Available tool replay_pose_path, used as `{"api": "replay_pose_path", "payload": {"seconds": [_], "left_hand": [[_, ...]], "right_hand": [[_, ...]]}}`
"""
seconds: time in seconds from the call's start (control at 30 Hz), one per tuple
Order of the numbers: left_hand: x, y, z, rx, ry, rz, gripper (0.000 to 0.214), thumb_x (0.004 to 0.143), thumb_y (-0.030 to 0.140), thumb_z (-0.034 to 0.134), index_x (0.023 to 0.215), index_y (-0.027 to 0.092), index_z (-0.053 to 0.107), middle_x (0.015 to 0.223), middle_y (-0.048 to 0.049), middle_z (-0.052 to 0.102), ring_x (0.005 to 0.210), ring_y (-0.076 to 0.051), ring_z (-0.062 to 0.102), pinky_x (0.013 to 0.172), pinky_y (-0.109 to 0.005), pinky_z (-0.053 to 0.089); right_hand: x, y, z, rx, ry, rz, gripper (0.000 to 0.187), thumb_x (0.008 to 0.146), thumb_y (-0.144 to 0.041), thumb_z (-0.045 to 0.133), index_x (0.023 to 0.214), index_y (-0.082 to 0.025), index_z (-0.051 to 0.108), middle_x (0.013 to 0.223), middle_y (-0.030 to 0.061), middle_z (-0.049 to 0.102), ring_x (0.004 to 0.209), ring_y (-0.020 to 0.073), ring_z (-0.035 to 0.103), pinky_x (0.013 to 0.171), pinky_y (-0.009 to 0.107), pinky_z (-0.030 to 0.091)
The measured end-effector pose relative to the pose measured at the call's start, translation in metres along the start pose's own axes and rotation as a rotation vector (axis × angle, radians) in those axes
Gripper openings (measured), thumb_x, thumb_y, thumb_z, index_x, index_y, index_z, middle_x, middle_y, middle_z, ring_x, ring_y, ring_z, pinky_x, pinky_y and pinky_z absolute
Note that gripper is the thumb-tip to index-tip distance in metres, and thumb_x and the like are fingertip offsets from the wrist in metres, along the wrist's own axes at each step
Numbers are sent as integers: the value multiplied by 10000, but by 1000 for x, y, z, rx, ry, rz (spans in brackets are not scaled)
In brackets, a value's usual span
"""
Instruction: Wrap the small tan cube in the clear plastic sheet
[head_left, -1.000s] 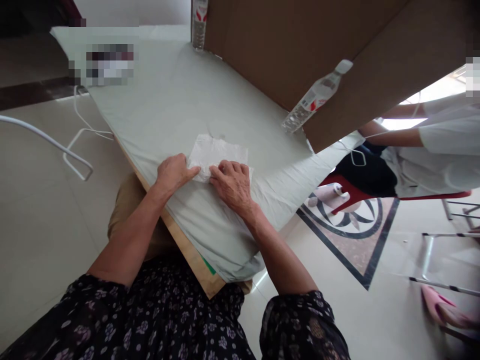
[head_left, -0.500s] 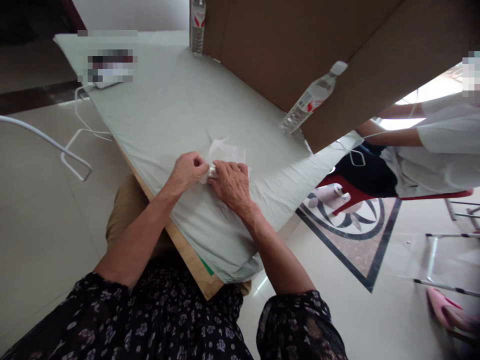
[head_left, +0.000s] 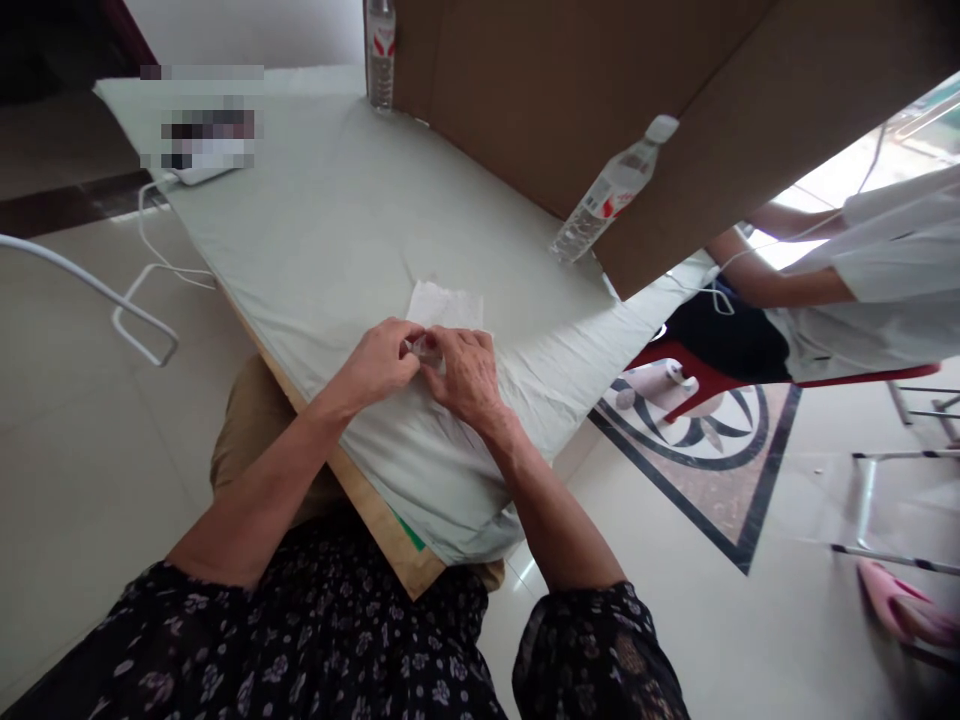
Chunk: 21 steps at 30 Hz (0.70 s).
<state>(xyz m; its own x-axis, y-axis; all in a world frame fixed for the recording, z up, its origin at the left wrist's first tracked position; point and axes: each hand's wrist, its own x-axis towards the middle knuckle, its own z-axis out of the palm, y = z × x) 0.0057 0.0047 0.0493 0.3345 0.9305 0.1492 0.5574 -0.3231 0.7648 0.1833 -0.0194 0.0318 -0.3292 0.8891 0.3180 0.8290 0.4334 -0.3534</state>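
Observation:
Close together over the near part of the table, both my hands pinch a small clear, shiny piece [head_left: 429, 350] that looks like thin plastic. My left hand [head_left: 384, 362] grips its left side with thumb and fingertips. On the other side, the curled fingers of my right hand [head_left: 466, 374] close on it and cover much of it. A white tissue [head_left: 447, 303] lies flat on the cloth just beyond my fingers, its near part hidden by the hands. What the clear piece exactly is cannot be made out.
A pale cloth [head_left: 300, 220] covers the table. One clear bottle [head_left: 609, 195] leans against a brown cardboard panel [head_left: 525, 110]; another bottle [head_left: 382, 60] stands by its left end. A white box-like object [head_left: 214, 165] with cables sits far left. A seated person [head_left: 862, 290] is at right.
My left hand has turned inward and closed up to the right hand. The clear piece now shows between both sets of fingertips, off the tissue. The tissue's far part looks flatter.

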Motion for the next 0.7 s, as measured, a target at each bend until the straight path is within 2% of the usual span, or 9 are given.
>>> {"api": "replay_pose_path", "payload": {"seconds": [0.07, 0.13, 0.2, 0.27, 0.33, 0.4, 0.47, 0.57, 0.7], "left_hand": [[-1, -2, 8, 111, 43, 58, 352, 812, 137, 557, 1090, 165, 771, 1018, -87, 731, 918, -209, 668, 919, -370, 577], [-2, -4, 16, 183, 58, 82, 301, 876, 156, 547, 1074, 161, 775, 1035, -105, 705, 940, -220, 662, 925, -382, 572], [-3, -7, 21, 228, 63, 107, 277, 924, 177, 535, 1056, 158, 778, 1073, -124, 684, 958, -230, 661, 917, -387, 570], [-3, -10, 23, 268, 74, 157, 273, 959, 200, 522, 1034, 159, 782, 1101, -139, 674, 989, -247, 655, 915, -396, 564], [-3, -13, 24, 293, 101, 224, 277, 973, 202, 511, 1020, 167, 781, 1154, -152, 678, 1042, -264, 642, 943, -415, 550], [-2, -16, 26, 301, 123, 283, 278, 982, 197, 502, 1022, 179, 777, 1216, -152, 684, 1082, -268, 631, 983, -430, 534], [-1, -19, 26, 306, 127, 316, 278, 987, 192, 497, 1040, 191, 770, 1236, -140, 694, 1100, -267, 629, 1006, -432, 525], [0, -21, 27, 318, 118, 326, 277, 982, 189, 502, 1070, 194, 764, 1223, -133, 706, 1112, -269, 636, 1007, -422, 526], [1, -18, 25, 315, 90, 315, 271, 945, 155, 523, 1077, 196, 756, 1251, -126, 711, 1131, -270, 651, 1009, -409, 531]], "right_hand": [[-4, 3, -6, 45, 15, -20, 351, 911, -261, 616, 1256, -206, 647, 1235, 130, 770, 1173, 293, 677, 1059, 449, 417], [-13, 11, -15, 84, 99, -6, 356, 904, -291, 626, 1252, -219, 650, 1346, 139, 729, 1268, 300, 646, 1104, 471, 413], [-25, 22, -23, 112, 227, 96, 347, 905, -329, 619, 1236, -229, 652, 1397, 146, 695, 1309, 312, 623, 1107, 502, 430], [-37, 36, -29, 162, 279, 281, 368, 911, -395, 605, 1233, -223, 647, 1337, 152, 711, 1160, 304, 683, 1007, 504, 505], [-46, 49, -31, 233, 201, 461, 477, 900, -503, 622, 1271, -203, 635, 1234, 150, 742, 937, 269, 713, 884, 475, 557], [-48, 57, -28, 289, 97, 566, 624, 871, -611, 651, 1324, -182, 618, 1134, 135, 764, 828, 245, 706, 844, 459, 571], [-43, 60, -21, 327, 51, 603, 748, 853, -687, 657, 1381, -161, 591, 1062, 124, 768, 829, 253, 715, 862, 458, 576], [-26, 61, -9, 349, 51, 629, 882, 836, -737, 664, 1455, -123, 528, 1050, 147, 759, 898, 303, 731, 868, 469, 583], [-6, 59, 6, 326, 144, 602, 869, 797, -646, 753, 1458, -140, 503, 1207, 191, 726, 1056, 342, 703, 916, 481, 571]]}}
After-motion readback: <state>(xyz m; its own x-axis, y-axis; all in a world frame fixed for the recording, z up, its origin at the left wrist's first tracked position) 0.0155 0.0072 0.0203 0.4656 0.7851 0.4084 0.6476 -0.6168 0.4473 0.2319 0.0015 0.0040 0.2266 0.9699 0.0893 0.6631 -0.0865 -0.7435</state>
